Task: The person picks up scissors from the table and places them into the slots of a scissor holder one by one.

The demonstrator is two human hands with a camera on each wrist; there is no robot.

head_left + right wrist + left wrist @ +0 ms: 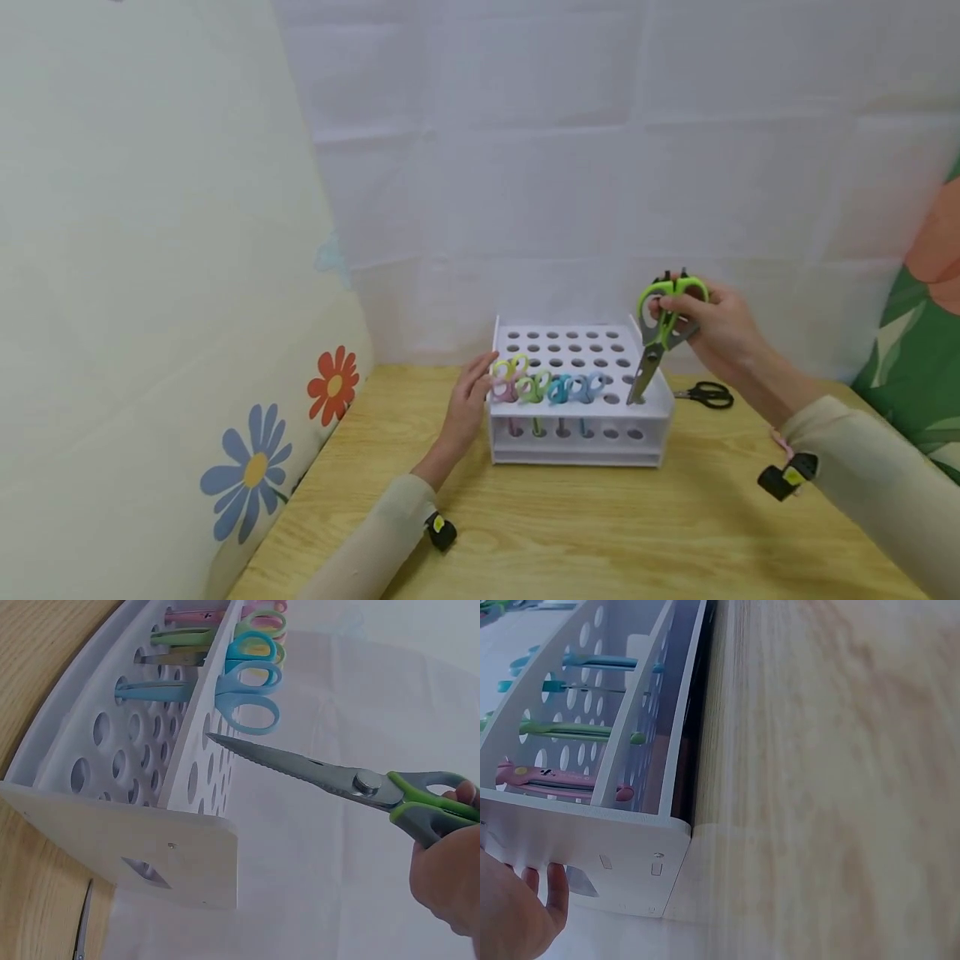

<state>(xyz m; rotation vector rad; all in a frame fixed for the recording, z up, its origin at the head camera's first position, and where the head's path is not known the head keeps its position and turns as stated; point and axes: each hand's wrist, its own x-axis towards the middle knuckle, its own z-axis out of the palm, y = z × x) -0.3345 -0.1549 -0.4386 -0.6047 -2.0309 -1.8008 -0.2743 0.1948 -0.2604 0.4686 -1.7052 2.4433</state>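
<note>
My right hand (723, 321) holds large kitchen scissors (647, 367) by their green-and-grey handles, blades closed and pointing down. In the right wrist view, the tip of these scissors (330, 778) is right at a hole in the top plate, beside the light blue scissors (251, 696). Fingers of my left hand (467, 404) rest along the left side of the white holed rack (577, 410). Pink scissors (505, 387), green scissors (534, 387), teal scissors (558, 389) and the light blue pair stand in its front row, handles up.
Yellow-handled scissors (519, 362) stand behind the pink pair. Black-handled scissors (711, 395) lie on the wooden table (570, 525) right of the rack. A white cloth (487, 167) hangs close behind it, and a flowered panel (255, 468) borders the left.
</note>
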